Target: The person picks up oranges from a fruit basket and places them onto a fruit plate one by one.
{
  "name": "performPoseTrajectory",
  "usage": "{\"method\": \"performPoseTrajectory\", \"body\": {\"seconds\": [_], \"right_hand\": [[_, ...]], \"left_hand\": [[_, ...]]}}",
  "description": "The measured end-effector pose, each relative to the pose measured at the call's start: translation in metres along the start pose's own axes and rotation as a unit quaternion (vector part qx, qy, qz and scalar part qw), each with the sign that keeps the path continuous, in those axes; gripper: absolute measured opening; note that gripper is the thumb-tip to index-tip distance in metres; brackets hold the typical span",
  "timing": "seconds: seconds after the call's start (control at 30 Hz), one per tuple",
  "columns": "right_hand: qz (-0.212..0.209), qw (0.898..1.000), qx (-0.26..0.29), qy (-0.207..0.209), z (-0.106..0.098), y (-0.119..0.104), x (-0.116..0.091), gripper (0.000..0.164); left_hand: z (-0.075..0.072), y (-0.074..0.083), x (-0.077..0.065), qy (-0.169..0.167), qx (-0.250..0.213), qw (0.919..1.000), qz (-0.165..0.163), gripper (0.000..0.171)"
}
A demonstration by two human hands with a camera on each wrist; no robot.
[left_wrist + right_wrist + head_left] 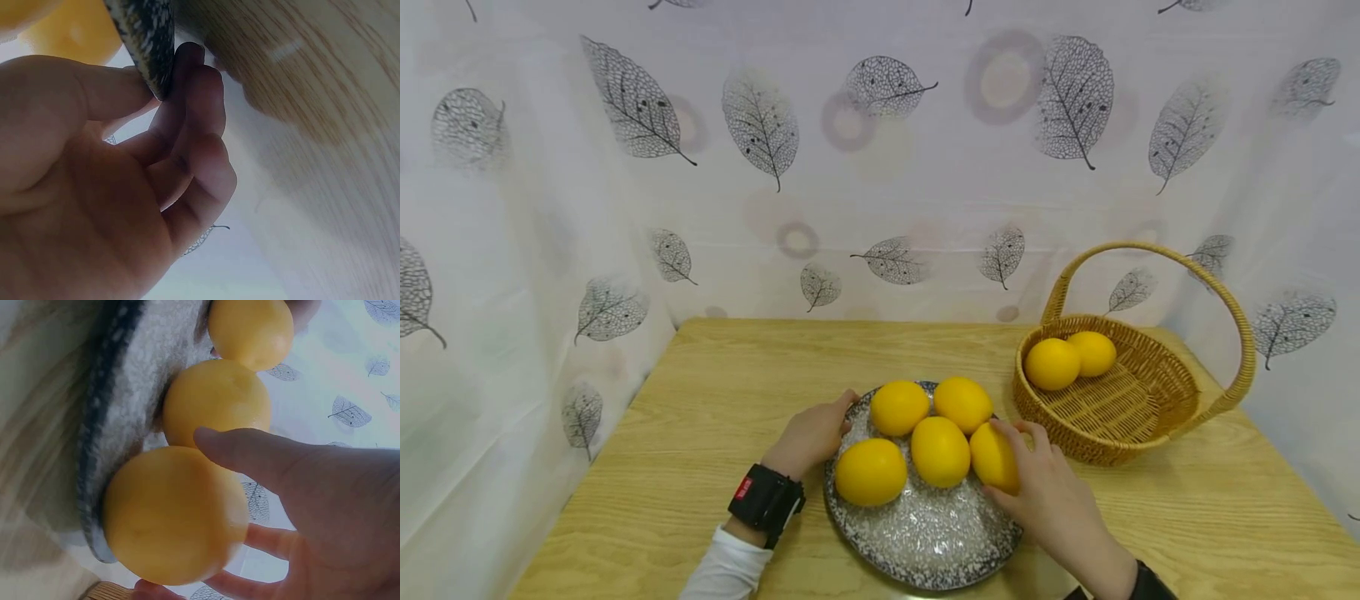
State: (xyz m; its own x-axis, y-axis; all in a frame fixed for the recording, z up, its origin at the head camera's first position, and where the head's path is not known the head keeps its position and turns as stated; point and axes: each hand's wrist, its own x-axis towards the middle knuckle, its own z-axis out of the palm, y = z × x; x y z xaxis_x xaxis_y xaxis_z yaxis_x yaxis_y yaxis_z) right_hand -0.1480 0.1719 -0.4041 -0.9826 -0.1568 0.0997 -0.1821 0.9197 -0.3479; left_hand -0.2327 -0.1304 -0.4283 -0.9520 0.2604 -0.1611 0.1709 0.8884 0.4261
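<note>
A grey speckled plate (936, 542) with a dark rim lies on the table, bearing several smooth, yellow, rounded fruits. My left hand (812, 435) pinches its left rim; in the left wrist view the thumb lies on the fruit side of the plate edge (150, 50) and the curled fingers lie beneath. At the plate's right side my right hand (1051, 483) grips a yellow fruit (992, 457), thumb on the near side and fingers over the far side. The right wrist view shows this fruit (175, 515) against the rim, beside another fruit (215, 400).
A wicker basket (1075, 429) with a tall arched handle stands at the back right of the wooden table (730, 375), with two yellow fruits (1053, 364) inside at its left. A leaf-patterned curtain (880, 183) hangs behind the table and along both sides.
</note>
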Motion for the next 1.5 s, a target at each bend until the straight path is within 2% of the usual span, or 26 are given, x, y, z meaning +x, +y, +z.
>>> {"method": "performPoseTrajectory", "body": {"seconds": [0.17,0.33,0.47,0.6,0.83,1.1,1.33,1.5], "right_hand": [[-0.036,0.999,-0.017,0.000,-0.008,0.001,0.004,0.082],[-0.039,0.998,-0.027,-0.035,-0.024,0.002,0.014,0.080],[-0.040,0.998,-0.032,-0.046,-0.039,0.007,0.028,0.076],[-0.027,0.997,-0.028,-0.062,-0.054,0.014,0.043,0.076],[-0.012,0.998,-0.028,-0.062,-0.074,0.027,0.072,0.074],[0.009,0.997,-0.023,-0.068,-0.092,0.054,0.107,0.077],[0.043,0.994,-0.028,-0.097,-0.098,0.081,0.134,0.081],[0.057,0.992,-0.025,-0.114,-0.089,0.098,0.144,0.082]], "left_hand": [[0.000,-0.001,0.001,-0.001,-0.001,1.0000,0.000,0.040],[0.001,-0.003,0.002,-0.004,-0.003,1.0000,-0.004,0.040],[0.001,-0.004,0.003,-0.004,-0.001,1.0000,-0.004,0.040],[0.001,-0.005,0.003,-0.004,0.000,1.0000,-0.003,0.040],[0.002,-0.006,0.002,-0.006,-0.008,0.9999,-0.003,0.039],[0.003,-0.008,0.003,-0.006,-0.006,1.0000,-0.002,0.039],[0.003,-0.006,0.002,-0.012,-0.011,0.9998,-0.015,0.039],[0.002,-0.005,0.002,-0.009,-0.008,0.9999,-0.008,0.038]]}}
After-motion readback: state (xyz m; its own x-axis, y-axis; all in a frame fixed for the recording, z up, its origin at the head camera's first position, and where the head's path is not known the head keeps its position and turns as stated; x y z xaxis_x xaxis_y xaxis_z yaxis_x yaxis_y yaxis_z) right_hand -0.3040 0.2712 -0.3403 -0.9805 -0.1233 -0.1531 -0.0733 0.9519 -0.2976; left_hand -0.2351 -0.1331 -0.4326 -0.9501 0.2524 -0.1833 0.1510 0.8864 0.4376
